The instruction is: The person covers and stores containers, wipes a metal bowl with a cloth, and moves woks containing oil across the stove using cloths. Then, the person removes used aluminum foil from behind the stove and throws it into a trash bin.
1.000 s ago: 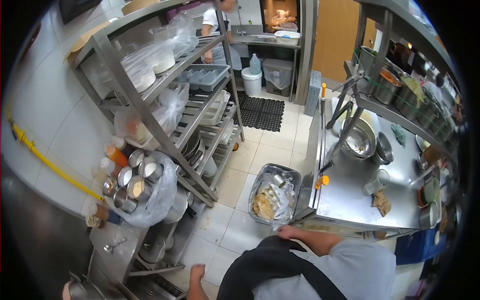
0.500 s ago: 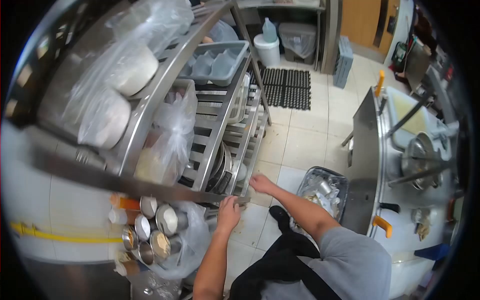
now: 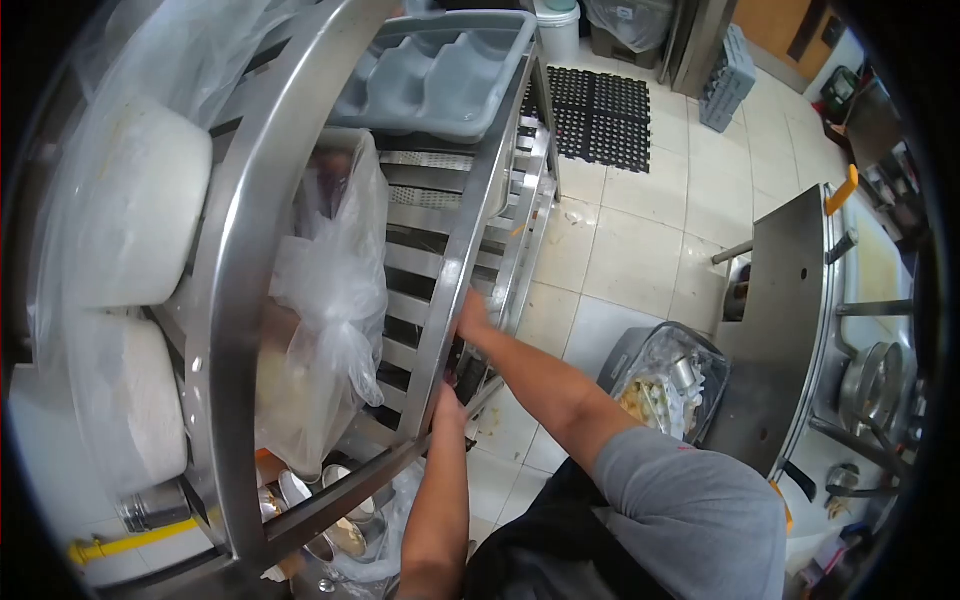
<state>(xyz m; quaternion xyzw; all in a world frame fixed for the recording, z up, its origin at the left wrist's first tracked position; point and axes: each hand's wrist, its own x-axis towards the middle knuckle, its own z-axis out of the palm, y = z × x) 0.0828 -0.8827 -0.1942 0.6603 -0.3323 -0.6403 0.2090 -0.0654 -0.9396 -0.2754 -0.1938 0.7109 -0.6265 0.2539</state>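
Note:
Both of my hands reach in under the front rail (image 3: 455,270) of a steel slatted rack. My left hand (image 3: 448,408) is at the rail's near end, its fingers mostly hidden. Farther along, my right hand (image 3: 473,316) goes in between two shelf levels, and the rail covers its fingertips. Something dark shows between the hands on the lower level, too covered to name; whether either hand grips it I cannot tell. On the shelf above lies a knotted clear plastic bag (image 3: 335,300), with a grey compartment tray (image 3: 440,85) farther back.
White tubs (image 3: 150,200) in plastic stand on the top shelf at left. Metal cups (image 3: 350,535) of ingredients sit below the rack. A lined waste bin (image 3: 625,350) is on the floor by my right arm. At right stands a steel counter (image 3: 775,330); a black mat (image 3: 600,115) lies ahead.
My view has moved closer to the rack. My left hand has gone from on top of the rack's edge to underneath the rail, and my right hand has moved in between the shelves.

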